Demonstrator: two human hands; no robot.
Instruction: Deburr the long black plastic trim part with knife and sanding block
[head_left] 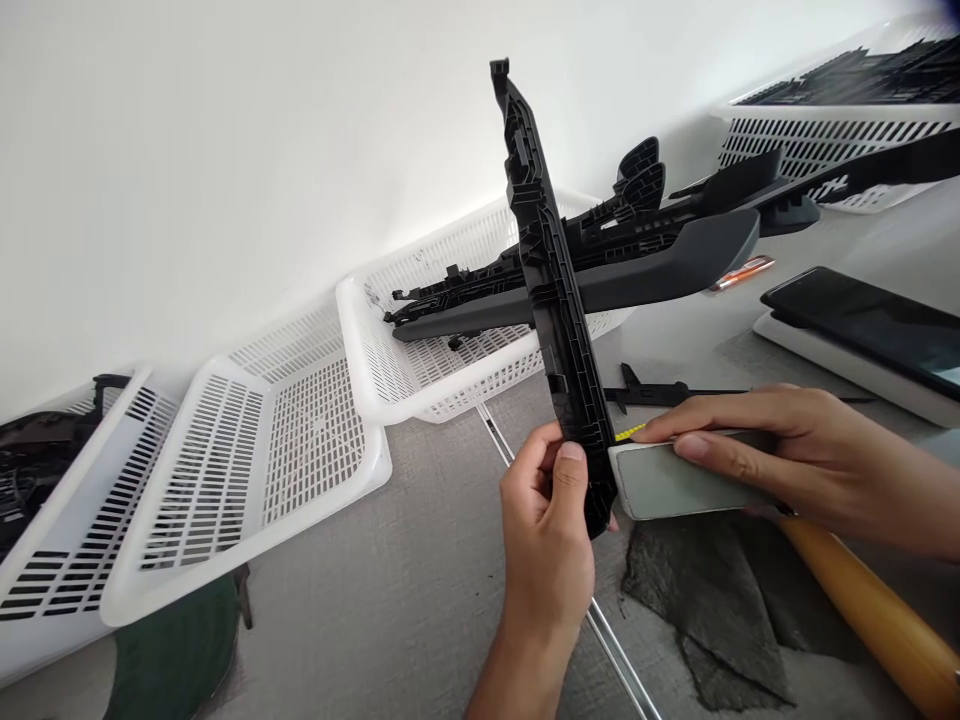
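A black phone (870, 325) rests on a flat white object (847, 366).

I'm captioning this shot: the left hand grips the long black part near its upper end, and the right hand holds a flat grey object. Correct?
Not quite: the head view shows the left hand gripping the long black part near its lower end, not upper; the right hand holds a flat grey object.

A: From far away, how do I see the long black part (553, 300)?
B: I see it raised and tilted, its top toward the left, its ribbed side showing.
A: And the flat grey-green block (690, 488)?
B: I see it nearly level, its left end beside the part's lower portion; touching, I cannot tell.
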